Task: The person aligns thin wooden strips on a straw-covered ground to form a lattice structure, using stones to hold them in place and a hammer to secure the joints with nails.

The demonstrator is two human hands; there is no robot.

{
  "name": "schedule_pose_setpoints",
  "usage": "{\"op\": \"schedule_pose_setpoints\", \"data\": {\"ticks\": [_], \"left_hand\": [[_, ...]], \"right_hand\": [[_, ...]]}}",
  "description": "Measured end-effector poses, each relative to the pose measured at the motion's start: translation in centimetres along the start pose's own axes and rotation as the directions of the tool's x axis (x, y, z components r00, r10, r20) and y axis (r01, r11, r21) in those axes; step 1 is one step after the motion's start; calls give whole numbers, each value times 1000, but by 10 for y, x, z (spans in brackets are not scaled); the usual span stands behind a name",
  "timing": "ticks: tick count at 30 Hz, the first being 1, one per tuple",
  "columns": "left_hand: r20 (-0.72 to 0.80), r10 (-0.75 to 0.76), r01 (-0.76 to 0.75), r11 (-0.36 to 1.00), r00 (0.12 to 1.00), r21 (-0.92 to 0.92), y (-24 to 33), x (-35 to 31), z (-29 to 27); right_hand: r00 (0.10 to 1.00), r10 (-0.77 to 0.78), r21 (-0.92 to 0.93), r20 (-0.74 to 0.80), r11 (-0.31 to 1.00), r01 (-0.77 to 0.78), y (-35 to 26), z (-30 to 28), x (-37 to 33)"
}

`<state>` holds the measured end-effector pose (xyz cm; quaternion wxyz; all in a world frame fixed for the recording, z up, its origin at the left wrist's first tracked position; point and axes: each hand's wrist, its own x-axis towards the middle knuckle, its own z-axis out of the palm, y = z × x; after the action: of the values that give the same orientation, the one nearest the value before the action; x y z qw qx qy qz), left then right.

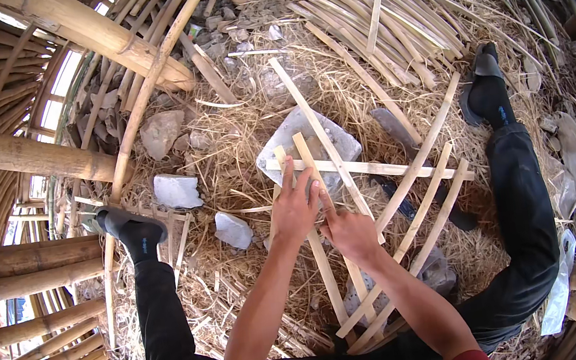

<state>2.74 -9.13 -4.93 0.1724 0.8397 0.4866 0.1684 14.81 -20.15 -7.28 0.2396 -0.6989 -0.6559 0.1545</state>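
Observation:
In the middle, a pale stone block (333, 145) lies under several crossing bamboo strips. My left hand (295, 207) lies over the crossing of two upright strips and one sideways strip (397, 168), its fingers stretched forward and pressed down. Just to the right and nearer to me, my right hand (351, 233) has its index finger straight against an upright bamboo strip (307, 155), with the other fingers curled and the thumb close to the strip. A longer strip (313, 121) crosses the block at a slant. More strips (419, 198) lean across beyond my right forearm.
A dark long-bladed tool (395, 126) lies right of the block. Bundled bamboo strips (384, 26) rest at the far right. White stone pieces (177, 191) and a brown rock (163, 133) sit to the left. Thick bamboo poles (27, 154) line the left side. My legs flank the straw-strewn ground.

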Motion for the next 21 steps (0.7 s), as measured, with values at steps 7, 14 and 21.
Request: {"op": "schedule_pose_setpoints", "data": {"ticks": [7, 14, 21], "left_hand": [[-114, 139, -130, 988, 984, 80, -11, 1, 5], [14, -13, 14, 1000, 1000, -16, -2, 0, -4], [15, -15, 15, 1000, 1000, 16, 6, 2, -6]], "right_hand": [[999, 22, -18, 47, 1000, -22, -5, -4, 4], [998, 22, 0, 53, 1000, -22, -5, -3, 3], [999, 27, -15, 44, 1000, -26, -2, -2, 1]]}}
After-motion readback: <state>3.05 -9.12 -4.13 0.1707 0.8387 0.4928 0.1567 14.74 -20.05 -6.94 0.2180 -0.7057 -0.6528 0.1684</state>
